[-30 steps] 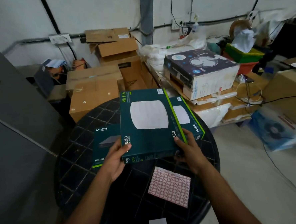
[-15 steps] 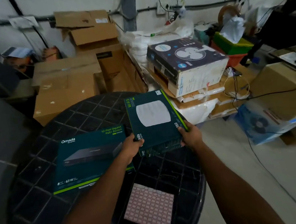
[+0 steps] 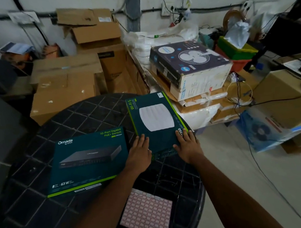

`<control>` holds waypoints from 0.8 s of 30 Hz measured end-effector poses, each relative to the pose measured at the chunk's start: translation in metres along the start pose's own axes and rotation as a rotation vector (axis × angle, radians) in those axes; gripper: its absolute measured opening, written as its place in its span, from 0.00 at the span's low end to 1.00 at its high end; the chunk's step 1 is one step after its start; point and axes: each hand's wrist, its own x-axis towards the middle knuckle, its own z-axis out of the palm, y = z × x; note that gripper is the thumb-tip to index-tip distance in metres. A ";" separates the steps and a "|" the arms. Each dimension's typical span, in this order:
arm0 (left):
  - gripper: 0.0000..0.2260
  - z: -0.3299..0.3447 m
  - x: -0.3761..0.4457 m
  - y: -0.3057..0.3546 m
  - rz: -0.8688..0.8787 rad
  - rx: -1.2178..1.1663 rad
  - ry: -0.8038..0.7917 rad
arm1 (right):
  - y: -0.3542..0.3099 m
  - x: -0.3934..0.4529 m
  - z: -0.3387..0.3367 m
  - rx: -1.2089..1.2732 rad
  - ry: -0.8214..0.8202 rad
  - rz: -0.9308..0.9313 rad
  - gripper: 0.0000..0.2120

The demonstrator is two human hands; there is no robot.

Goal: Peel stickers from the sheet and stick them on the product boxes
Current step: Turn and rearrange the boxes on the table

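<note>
A dark green Wi-Fi box (image 3: 155,120) with a white access point printed on it lies flat at the right side of the round black table (image 3: 72,118). My left hand (image 3: 139,149) and my right hand (image 3: 187,145) rest flat on its near end, fingers straight. To the left lies a second green box, the 10-port switch box (image 3: 89,160). A sticker sheet (image 3: 146,214) with a grid of pink-edged labels lies near the table's front edge, between my forearms.
Brown cartons (image 3: 65,87) are stacked behind the table. A fan box (image 3: 189,65) sits on packages to the right. Cables trail over the pale floor (image 3: 237,170), where a blue fan box (image 3: 263,129) stands.
The Wi-Fi box, held up in both hands a second ago, now lies on the table. My fingers have left its sides and lie flat on top. The view has shifted, showing the whole switch box.
</note>
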 end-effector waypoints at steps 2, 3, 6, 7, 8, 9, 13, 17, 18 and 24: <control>0.28 0.005 -0.020 -0.002 0.070 -0.012 0.029 | -0.018 -0.013 0.003 -0.022 0.010 -0.023 0.37; 0.29 0.007 -0.033 -0.006 0.118 -0.023 0.020 | -0.030 -0.022 0.005 -0.024 0.044 -0.071 0.36; 0.27 0.009 -0.077 -0.040 0.152 -0.103 0.002 | -0.075 -0.051 0.018 0.073 0.276 -0.330 0.24; 0.26 0.006 -0.091 -0.058 0.115 -0.132 0.032 | -0.093 -0.060 0.027 0.154 0.336 -0.367 0.19; 0.25 0.002 -0.105 -0.079 0.059 -0.160 0.068 | -0.114 -0.069 0.035 0.243 0.330 -0.372 0.15; 0.25 -0.003 -0.119 -0.101 -0.016 -0.186 0.103 | -0.134 -0.078 0.043 0.335 0.257 -0.351 0.13; 0.25 -0.020 -0.164 -0.189 -0.343 -0.064 0.238 | -0.189 -0.090 0.080 0.634 -0.013 -0.126 0.25; 0.29 -0.029 -0.194 -0.251 -0.688 -0.082 0.188 | -0.218 -0.075 0.099 0.775 -0.095 0.109 0.40; 0.29 -0.029 -0.197 -0.261 -0.677 -0.164 0.139 | -0.222 -0.070 0.102 0.801 -0.099 0.143 0.39; 0.34 -0.044 -0.202 -0.273 -0.508 -0.497 0.143 | -0.241 -0.062 0.089 0.899 0.010 0.191 0.39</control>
